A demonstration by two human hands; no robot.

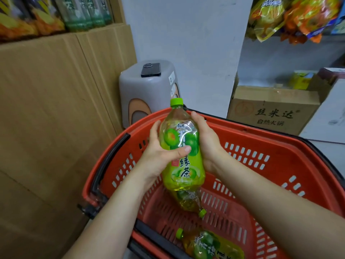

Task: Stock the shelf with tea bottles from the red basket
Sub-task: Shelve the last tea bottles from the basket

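Upright above the red basket (261,133), a green tea bottle (182,144) is held in both hands. The left hand (158,154) curls its grip round the label, thumb across the front, and the right hand (209,144) clasps the opposite side. A second bottle (190,202) lies in the basket below it, and a third bottle (211,245) lies at the near edge. A phone (150,69) rests on a grey stool (145,94) beyond.

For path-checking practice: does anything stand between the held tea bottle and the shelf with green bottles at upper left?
Nothing visible does. The left hand and right hand grip the tea bottle above the red basket; open air leads up to the shelved bottles. The stool stands behind the basket.
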